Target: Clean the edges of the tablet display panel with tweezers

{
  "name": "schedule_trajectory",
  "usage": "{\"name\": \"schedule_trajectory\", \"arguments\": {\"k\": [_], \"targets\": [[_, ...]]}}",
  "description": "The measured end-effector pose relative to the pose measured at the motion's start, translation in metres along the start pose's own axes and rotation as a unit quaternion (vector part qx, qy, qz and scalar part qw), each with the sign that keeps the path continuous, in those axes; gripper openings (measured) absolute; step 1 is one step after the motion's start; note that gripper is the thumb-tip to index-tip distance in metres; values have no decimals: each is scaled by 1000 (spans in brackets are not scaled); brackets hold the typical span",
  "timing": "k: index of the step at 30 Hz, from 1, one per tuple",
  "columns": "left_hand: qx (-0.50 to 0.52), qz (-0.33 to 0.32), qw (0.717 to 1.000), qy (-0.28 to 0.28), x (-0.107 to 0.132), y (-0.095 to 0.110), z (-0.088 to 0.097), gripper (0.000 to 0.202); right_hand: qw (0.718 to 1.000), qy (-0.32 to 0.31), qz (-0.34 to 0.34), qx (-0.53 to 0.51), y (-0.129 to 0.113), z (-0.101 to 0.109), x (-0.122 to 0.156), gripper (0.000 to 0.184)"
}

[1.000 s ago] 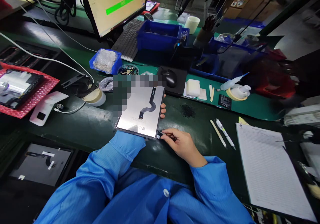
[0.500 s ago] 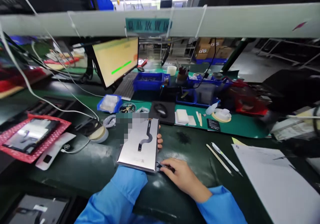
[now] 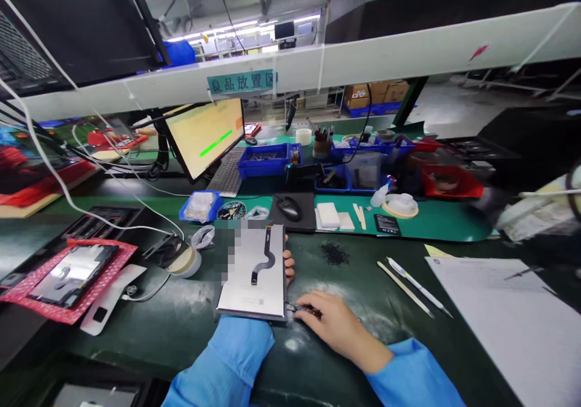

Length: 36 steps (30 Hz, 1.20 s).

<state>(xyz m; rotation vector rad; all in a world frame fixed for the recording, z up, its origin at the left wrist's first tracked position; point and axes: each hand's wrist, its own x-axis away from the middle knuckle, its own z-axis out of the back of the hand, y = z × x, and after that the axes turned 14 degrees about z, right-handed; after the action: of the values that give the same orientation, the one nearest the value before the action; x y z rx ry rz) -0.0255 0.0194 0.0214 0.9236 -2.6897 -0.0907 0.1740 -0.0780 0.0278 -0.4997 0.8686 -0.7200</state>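
**Head view: our two hands on a silvery panel at the bench**

Head camera looks down at the dark green bench point(image 3: 172, 328), where we hold a flat silvery panel point(image 3: 247, 286) face up, just ahead of our blue sleeves. Our left hand point(image 3: 287, 266) is under the panel, gripping it; only the fingertips show, curling round its right edge. A black flex cable point(image 3: 264, 258) snakes down the panel's upper half. Our right hand point(image 3: 333, 325) rests on the bench just right of the panel's lower right corner, fingers pinched shut on a thin dark tool point(image 3: 297, 307) whose tip touches that corner. Beyond the panel sit a black mouse point(image 3: 289, 208), a keyboard point(image 3: 228, 177) and a monitor point(image 3: 204, 135) showing a green bar. A white pen point(image 3: 420, 287) lies to the right, near a sheet of paper point(image 3: 512, 328). Far left, another panel lies on red bubble wrap point(image 3: 31, 286)
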Motion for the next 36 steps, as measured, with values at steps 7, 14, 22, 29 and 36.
{"name": "schedule_trajectory", "arguments": {"k": [7,14,22,29,36], "targets": [[-11,-20,999,-45,-2,-3,7,53,996,-70,31,48,0,5,1,28],[-38,-9,999,-5,-5,6,11,47,999,-47,7,-18,-3,5,4,15],[-56,4,998,-6,-4,7,8,40,997,-56,33,31,3,2,6,26],[-61,5,998,-13,-3,7,5,51,999,-49,-15,2,-3,5,3,17],[-64,-17,998,13,-5,4,8,48,996,-81,3,39,-3,7,3,26]]}}
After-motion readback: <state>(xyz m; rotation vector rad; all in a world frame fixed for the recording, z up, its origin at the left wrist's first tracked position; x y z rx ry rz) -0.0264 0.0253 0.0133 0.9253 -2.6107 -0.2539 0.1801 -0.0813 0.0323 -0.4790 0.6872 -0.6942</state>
